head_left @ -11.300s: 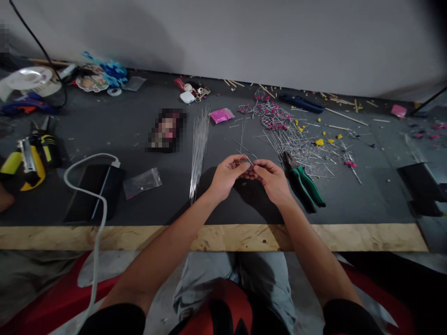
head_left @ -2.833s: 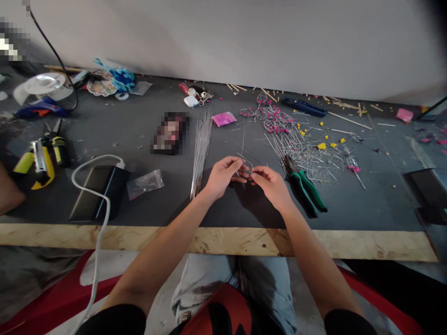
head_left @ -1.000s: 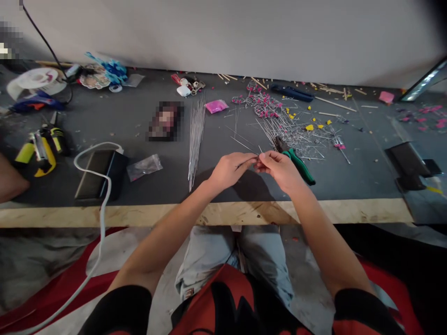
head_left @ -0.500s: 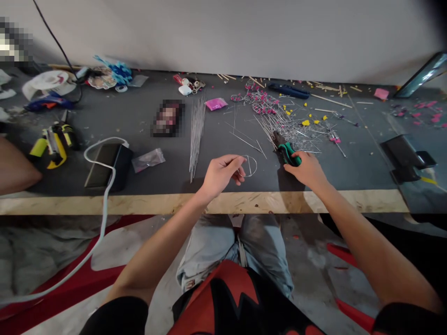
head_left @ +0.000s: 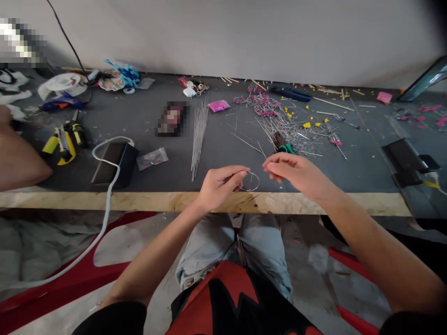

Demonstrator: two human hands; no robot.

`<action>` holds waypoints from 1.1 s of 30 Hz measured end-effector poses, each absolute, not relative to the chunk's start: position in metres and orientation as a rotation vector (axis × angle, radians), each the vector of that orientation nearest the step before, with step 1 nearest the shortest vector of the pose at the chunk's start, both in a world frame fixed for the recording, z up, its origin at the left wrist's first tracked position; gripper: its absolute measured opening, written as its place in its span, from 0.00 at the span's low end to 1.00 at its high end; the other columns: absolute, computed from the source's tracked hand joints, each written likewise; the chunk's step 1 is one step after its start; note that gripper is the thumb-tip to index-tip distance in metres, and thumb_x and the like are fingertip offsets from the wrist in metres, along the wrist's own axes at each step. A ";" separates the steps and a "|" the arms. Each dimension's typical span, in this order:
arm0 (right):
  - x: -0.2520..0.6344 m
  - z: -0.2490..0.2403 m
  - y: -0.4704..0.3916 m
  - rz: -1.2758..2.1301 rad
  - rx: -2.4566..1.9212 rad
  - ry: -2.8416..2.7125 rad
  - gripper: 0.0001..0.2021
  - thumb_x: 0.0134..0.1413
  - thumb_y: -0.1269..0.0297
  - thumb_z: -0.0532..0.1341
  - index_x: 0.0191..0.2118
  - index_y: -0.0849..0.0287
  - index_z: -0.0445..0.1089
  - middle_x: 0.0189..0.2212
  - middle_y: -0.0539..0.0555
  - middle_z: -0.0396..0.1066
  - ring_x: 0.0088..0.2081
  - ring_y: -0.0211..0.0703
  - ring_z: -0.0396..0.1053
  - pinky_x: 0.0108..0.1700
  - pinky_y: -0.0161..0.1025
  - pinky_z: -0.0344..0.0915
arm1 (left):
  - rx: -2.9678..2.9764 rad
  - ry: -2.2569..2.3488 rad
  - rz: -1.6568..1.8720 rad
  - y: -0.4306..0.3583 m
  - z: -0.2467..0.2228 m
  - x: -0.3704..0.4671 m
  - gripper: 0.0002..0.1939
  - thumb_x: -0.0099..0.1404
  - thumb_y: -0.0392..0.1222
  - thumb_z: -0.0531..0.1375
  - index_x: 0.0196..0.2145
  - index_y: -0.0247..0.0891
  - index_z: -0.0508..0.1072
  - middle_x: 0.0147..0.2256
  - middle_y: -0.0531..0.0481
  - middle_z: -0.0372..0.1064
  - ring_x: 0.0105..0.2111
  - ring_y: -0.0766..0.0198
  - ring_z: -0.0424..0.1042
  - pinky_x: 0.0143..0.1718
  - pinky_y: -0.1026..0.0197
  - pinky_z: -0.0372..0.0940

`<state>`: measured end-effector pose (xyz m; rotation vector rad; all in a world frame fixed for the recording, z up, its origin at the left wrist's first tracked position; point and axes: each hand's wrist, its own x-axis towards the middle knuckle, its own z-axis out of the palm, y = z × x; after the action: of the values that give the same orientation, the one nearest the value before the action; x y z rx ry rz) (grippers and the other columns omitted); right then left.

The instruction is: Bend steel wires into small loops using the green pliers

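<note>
shaping the wire ring (head_left: pixel 251 179) seems the step in hand, the left hand (head_left: pixel 218 186) pinching it at that hand's three o'clock, the right hand (head_left: pixel 296 174), half open with nothing visibly gripped, near the pliers (head_left: pixel 285 147) at their five o'clock, so any bending would call for a second pinch.

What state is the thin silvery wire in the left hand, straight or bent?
Bent: the thin silvery wire curves into a rounded loop, partly covered by the left hand.

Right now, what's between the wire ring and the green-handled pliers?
In the head view, the fingers of the right hand show between the wire ring and the green-handled pliers, partly covering the latter.
</note>
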<state>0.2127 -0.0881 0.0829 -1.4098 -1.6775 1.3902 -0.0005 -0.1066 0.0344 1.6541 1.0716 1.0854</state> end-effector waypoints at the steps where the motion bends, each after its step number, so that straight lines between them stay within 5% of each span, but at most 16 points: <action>1: 0.206 0.087 -0.093 1.479 -1.382 -1.657 0.14 0.51 0.51 0.59 0.34 0.57 0.71 0.25 0.51 0.68 0.24 0.35 0.61 0.25 0.35 0.56 | 1.764 1.080 1.071 -0.107 0.035 -0.001 0.13 0.64 0.46 0.55 0.39 0.40 0.76 0.26 0.50 0.72 0.23 0.69 0.69 0.29 0.66 0.65; 8: 0.196 0.073 -0.090 1.798 -1.352 -1.651 0.10 0.49 0.56 0.61 0.29 0.58 0.71 0.22 0.49 0.66 0.23 0.34 0.62 0.23 0.32 0.58 | 2.301 1.011 0.871 -0.105 0.038 -0.008 0.13 0.65 0.41 0.53 0.42 0.41 0.75 0.30 0.48 0.73 0.30 0.65 0.69 0.35 0.65 0.62; 17: 0.188 0.072 -0.087 2.244 -1.269 -1.421 0.10 0.51 0.60 0.59 0.26 0.61 0.66 0.22 0.49 0.65 0.21 0.31 0.63 0.25 0.33 0.64 | 2.110 1.050 0.935 -0.110 0.043 -0.005 0.11 0.65 0.37 0.52 0.36 0.37 0.75 0.29 0.52 0.73 0.28 0.70 0.69 0.32 0.67 0.62; 26: 0.183 0.060 -0.089 2.282 -1.240 -1.201 0.06 0.53 0.64 0.59 0.30 0.61 0.69 0.28 0.52 0.71 0.27 0.37 0.72 0.30 0.35 0.70 | 1.636 1.091 1.049 -0.116 0.029 -0.001 0.08 0.62 0.43 0.59 0.35 0.39 0.76 0.30 0.50 0.72 0.30 0.68 0.70 0.32 0.66 0.64; 33: 0.178 0.052 -0.089 2.266 -1.252 -1.151 0.06 0.53 0.65 0.59 0.30 0.62 0.69 0.28 0.53 0.72 0.26 0.35 0.72 0.33 0.34 0.71 | 1.770 1.163 1.037 -0.118 0.026 0.001 0.09 0.66 0.41 0.52 0.34 0.37 0.71 0.31 0.50 0.69 0.31 0.68 0.67 0.35 0.64 0.62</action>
<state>0.1783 -0.0886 0.0525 -1.2524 -1.1514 2.2660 0.0012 -0.1184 0.0256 1.7698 1.1632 1.0369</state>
